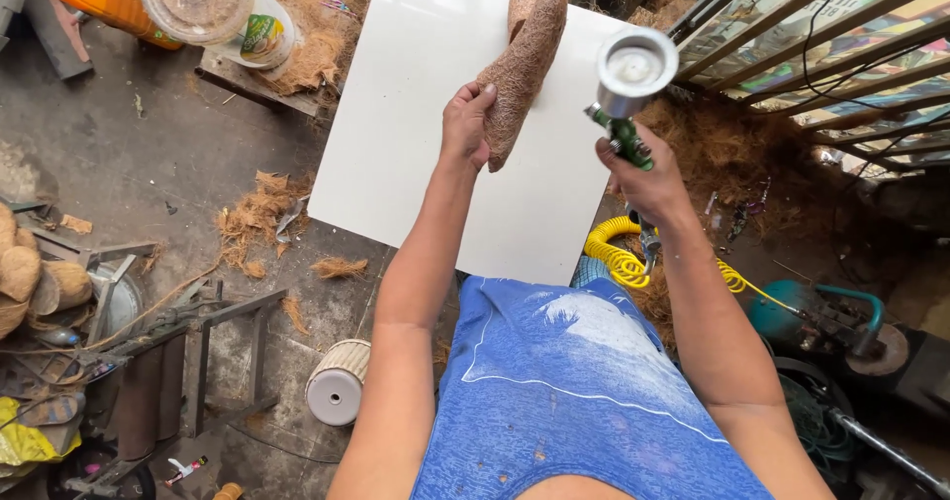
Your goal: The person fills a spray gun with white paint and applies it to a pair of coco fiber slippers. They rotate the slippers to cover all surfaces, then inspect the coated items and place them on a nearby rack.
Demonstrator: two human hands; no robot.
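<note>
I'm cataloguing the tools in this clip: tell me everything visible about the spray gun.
The spray gun has a green body topped by a round, open metal cup with pale liquid inside. The right hand grips it upright above the white board, cup uppermost, beside the brown fibre piece. A coiled yellow hose hangs below the hand.

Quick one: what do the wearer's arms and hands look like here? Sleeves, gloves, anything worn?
Both arms are bare from the shoulder down. The left hand and right hand have no gloves, and no watch, ring or band is visible. The only clothing seen is a sleeveless blue top with a pale white print and small dark specks.
</note>
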